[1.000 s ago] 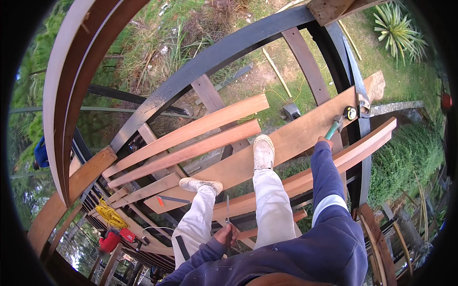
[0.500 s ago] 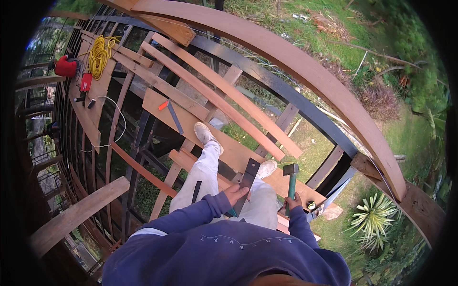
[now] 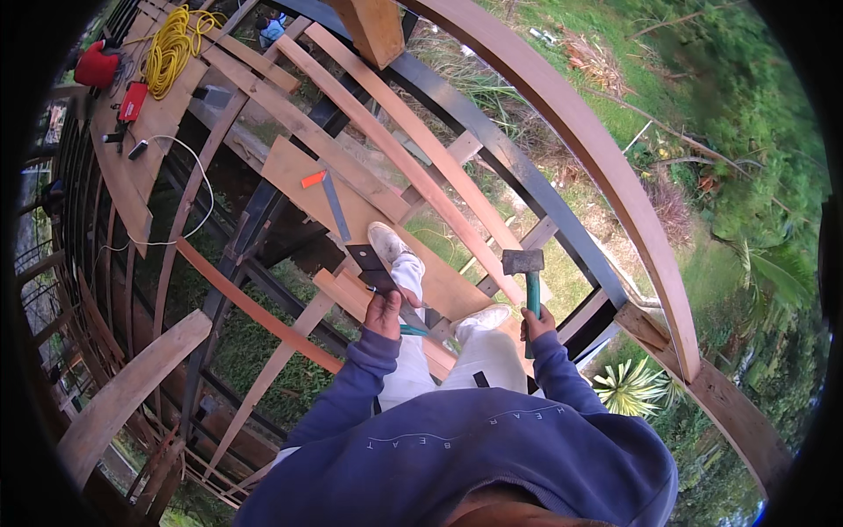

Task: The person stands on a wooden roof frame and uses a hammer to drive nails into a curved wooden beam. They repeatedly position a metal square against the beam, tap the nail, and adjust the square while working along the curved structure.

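Observation:
My left hand (image 3: 386,314) is closed on a dark flat metal plate (image 3: 370,266) with a small hole near its far end, held over the boards between my legs. A teal-coloured piece (image 3: 413,330) shows just below that hand; what it belongs to is hidden. My right hand (image 3: 537,325) grips the green handle of a hammer (image 3: 524,263), its blocky dark head upward. A try square (image 3: 335,205) with an orange stock lies on the wide plank (image 3: 285,167) ahead of my left shoe (image 3: 386,241).
Dark metal beams (image 3: 492,162) and loose timber boards (image 3: 399,158) cross open gaps, with ground and plants below. A curved-looking timber rail (image 3: 606,158) runs along the right. At far left, a yellow cord coil (image 3: 173,53) and a red tool case (image 3: 133,102) lie on a board.
My left hand and the metal plate have moved left and forward. The hammer in my right hand is a little higher in view. The whole view has shifted and turned slightly.

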